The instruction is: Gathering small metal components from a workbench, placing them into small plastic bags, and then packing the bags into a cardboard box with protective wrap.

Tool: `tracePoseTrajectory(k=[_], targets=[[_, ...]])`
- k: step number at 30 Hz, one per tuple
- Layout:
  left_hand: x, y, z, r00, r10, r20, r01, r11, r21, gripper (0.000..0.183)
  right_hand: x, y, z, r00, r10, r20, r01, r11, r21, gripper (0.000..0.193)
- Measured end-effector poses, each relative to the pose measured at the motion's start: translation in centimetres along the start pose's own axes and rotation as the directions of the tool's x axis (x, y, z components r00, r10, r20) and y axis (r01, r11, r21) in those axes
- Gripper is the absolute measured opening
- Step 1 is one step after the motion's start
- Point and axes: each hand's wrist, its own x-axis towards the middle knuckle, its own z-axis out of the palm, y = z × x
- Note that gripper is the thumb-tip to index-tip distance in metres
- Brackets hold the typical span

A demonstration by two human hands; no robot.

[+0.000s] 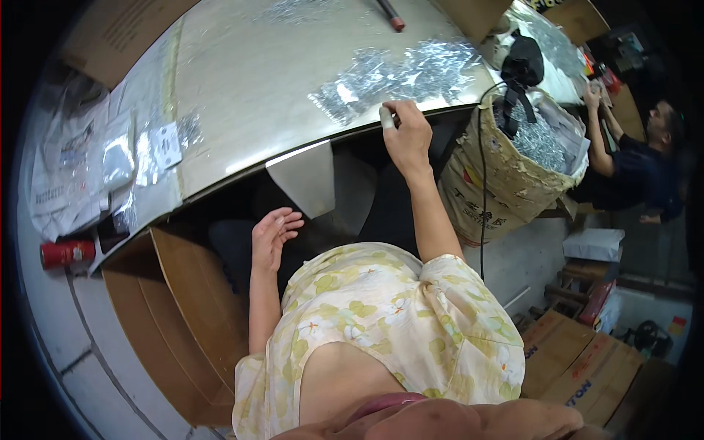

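Note:
My right hand is at the front edge of the table, its fingers curled in and a pale covering on one digit. Whatever those fingers hold, if anything, is hidden. Just beyond it lies a spread of small shiny, silvery clear pieces. Lower and to the left, my left hand hovers in front of my body with its fingers loosely stretched and nothing in them. Between the hands, a pale grey flap juts from the table edge toward me.
An open cardboard box stands at lower left, near a red can. Plastic bags and papers cover the table's left end. To the right is a large sack of shiny pieces, with a black cable alongside. A co-worker sits beyond it.

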Motion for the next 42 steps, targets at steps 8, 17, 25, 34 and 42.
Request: tracePoseTrajectory(k=[8, 17, 25, 34, 42], targets=[[0.0, 2.5, 2.9, 0.999, 0.033, -0.003, -0.032, 0.989, 0.147, 0.029, -0.4, 7.1, -4.6, 0.919, 0.373, -0.128, -0.351, 0.921, 0.167, 0.023], [7.2, 11.0, 12.5, 0.956, 0.266, 0.127, -0.288, 0.747, 0.599, 0.023, 3.3, 11.0, -6.0, 0.799, 0.574, -0.177, -0.485, 0.791, 0.374, 0.045], [17.2, 12.6, 15.7, 0.934, 0.234, 0.271, -0.349, 0.423, 0.836, 0.062, 7.7, 15.1, -4.1, 0.798, 0.588, -0.132, -0.531, 0.79, 0.306, 0.05], [22.5, 13.5, 17.3, 0.911, -0.035, 0.412, -0.37, 0.376, 0.849, 0.094, 11.6, 16.6, -3.1, 0.829, 0.543, 0.133, -0.558, 0.788, 0.259, 0.04], [22.4, 13.8, 18.8, 0.908, -0.085, 0.41, -0.332, 0.452, 0.828, 0.095, 13.2, 13.7, -2.5, 0.858, 0.451, 0.245, -0.509, 0.811, 0.289, 0.046]])
